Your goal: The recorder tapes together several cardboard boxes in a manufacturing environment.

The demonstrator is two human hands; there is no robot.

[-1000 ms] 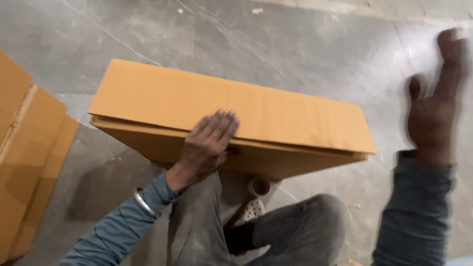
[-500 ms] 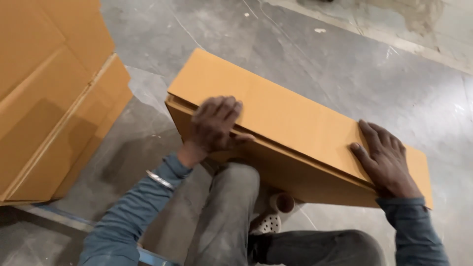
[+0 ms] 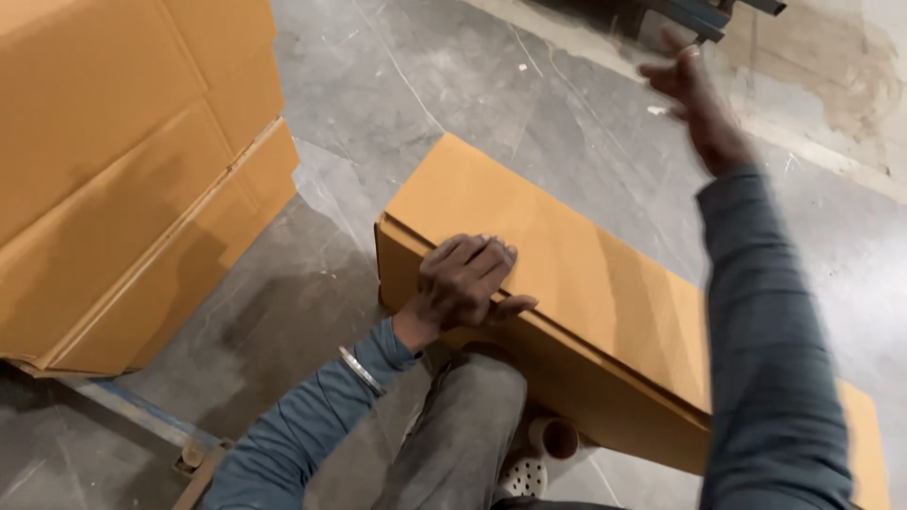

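A long brown cardboard box [image 3: 586, 274] lies on the grey concrete floor in front of my knees. My left hand [image 3: 465, 279] rests palm down on its near top edge, fingers curled over the flap. Raised in the air above the box's far side, my right hand [image 3: 697, 94] is blurred, fingers spread, holding nothing. My blue sleeve hides part of the box's right end.
A stack of large flattened cardboard sheets [image 3: 123, 170] stands at the left on a low pallet with a blue rail [image 3: 142, 416]. A roll of tape [image 3: 556, 437] sits under the box by my leg. Grey concrete floor [image 3: 397, 85] stretches beyond.
My right hand has lifted off the box's right end and risen into the air. My left hand stays on the near edge. The view has shifted left.
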